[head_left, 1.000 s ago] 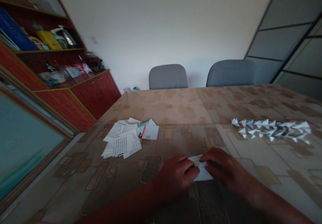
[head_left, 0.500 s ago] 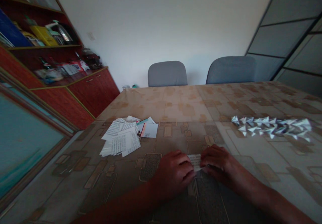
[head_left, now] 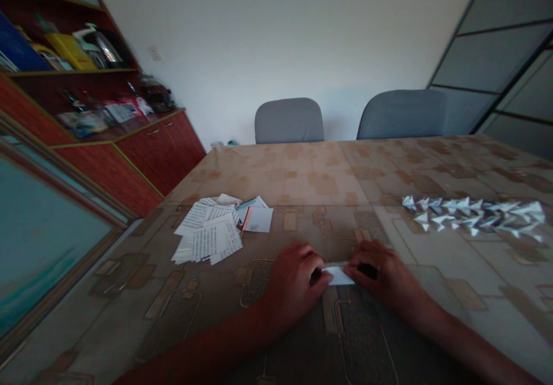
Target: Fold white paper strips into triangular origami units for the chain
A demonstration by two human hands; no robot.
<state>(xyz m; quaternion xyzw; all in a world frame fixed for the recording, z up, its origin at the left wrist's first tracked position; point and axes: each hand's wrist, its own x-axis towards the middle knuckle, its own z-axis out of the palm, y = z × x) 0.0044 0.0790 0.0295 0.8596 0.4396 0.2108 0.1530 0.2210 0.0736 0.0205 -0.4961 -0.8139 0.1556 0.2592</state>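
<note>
White paper strip [head_left: 339, 276], sitting crosswise
Left hand [head_left: 295, 278] pinches one end, right hand [head_left: 382, 271] pinches the other; long axis runs hand to hand, so neither's nearer.

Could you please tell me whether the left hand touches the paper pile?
Apart: the head view shows tablecloth between the left hand and paper pile.

A small, narrow strip of white paper [head_left: 339, 276] stretches crosswise between the left fingers [head_left: 322, 282] and the right fingers [head_left: 358, 274], pinched at both ends, its unprinted middle showing in the gap and its ends hidden under them.
</note>
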